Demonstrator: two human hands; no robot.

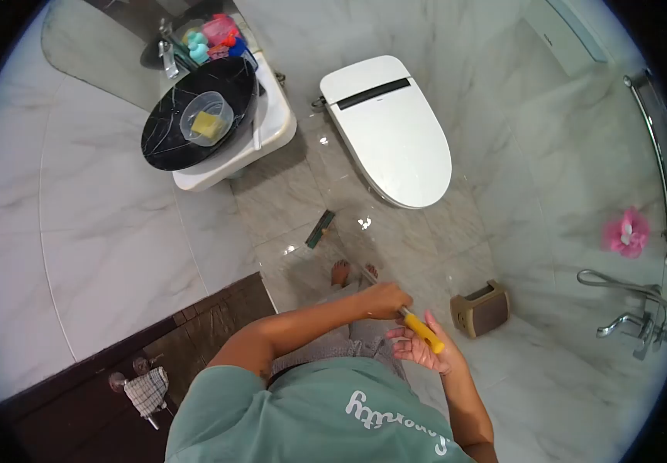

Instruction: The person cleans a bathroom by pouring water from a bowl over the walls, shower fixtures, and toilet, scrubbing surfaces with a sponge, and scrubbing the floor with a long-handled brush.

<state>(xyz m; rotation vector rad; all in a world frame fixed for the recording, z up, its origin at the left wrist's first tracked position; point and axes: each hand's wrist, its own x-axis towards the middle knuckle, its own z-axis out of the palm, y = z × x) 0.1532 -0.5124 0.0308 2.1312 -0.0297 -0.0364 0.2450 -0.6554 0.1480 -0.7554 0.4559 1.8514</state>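
My left hand (386,300) is wrapped round the metal pole of a long-handled tool, just above its yellow grip (424,333). Beside that grip, my right hand (430,349) has its fingers apart and the palm facing up, with the grip's end lying over the palm. The pole (368,275) runs down toward the floor, where a dark green tool head (319,229) rests on the wet tiles in front of my bare feet (340,272).
A closed white toilet (395,139) stands ahead. On the left, a white sink (278,127) bears a black basin (165,139) holding a plastic tub with a yellow sponge. A brown stool (486,310) is right; a shower tap (624,324) and pink pouf (627,232) hang beyond.
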